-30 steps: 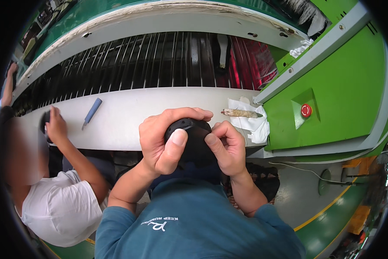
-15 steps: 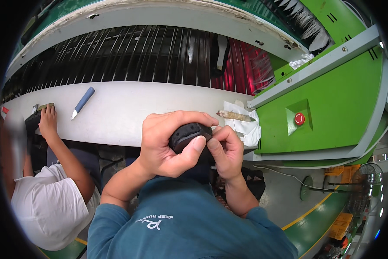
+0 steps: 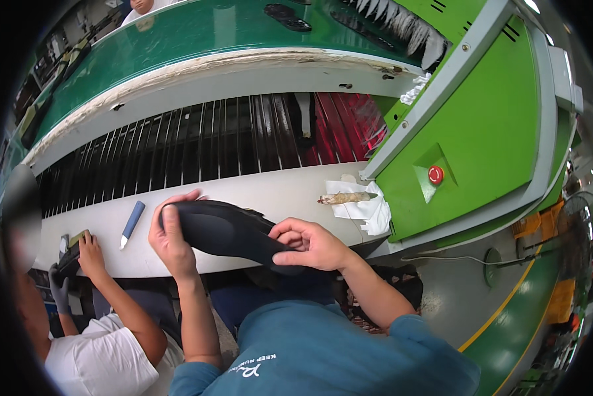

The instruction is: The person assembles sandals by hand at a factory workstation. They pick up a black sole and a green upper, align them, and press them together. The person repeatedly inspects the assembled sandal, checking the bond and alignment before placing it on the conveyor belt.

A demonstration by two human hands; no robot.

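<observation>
Between my hands, above the white work surface (image 3: pixel 257 188), is a black shoe sole (image 3: pixel 224 228), its smooth broad face turned up toward me. My left hand (image 3: pixel 171 237) grips its wider left end, thumb on top and fingers around the far edge. At the narrower right end my right hand (image 3: pixel 310 245) pinches the sole with its thumb and curled fingers. A blue-handled knife (image 3: pixel 133 223) lies left of my left hand. Beyond my right hand, a wrapped stick-like tool (image 3: pixel 346 198) rests on a crumpled white cloth (image 3: pixel 372 218).
A roller conveyor (image 3: pixel 177 148) runs behind the work surface, with a green belt (image 3: pixel 210 30) past it carrying soles. At right stands a green machine housing (image 3: pixel 475 132) with a red button (image 3: pixel 436 175). A co-worker (image 3: pixel 102 350) handles a dark sole (image 3: pixel 69 261) at left.
The sole, earlier held end-on near my chest, is now stretched out sideways with its broad face showing. My hands have moved apart, the left one leftward. The view has shifted to show more green belt.
</observation>
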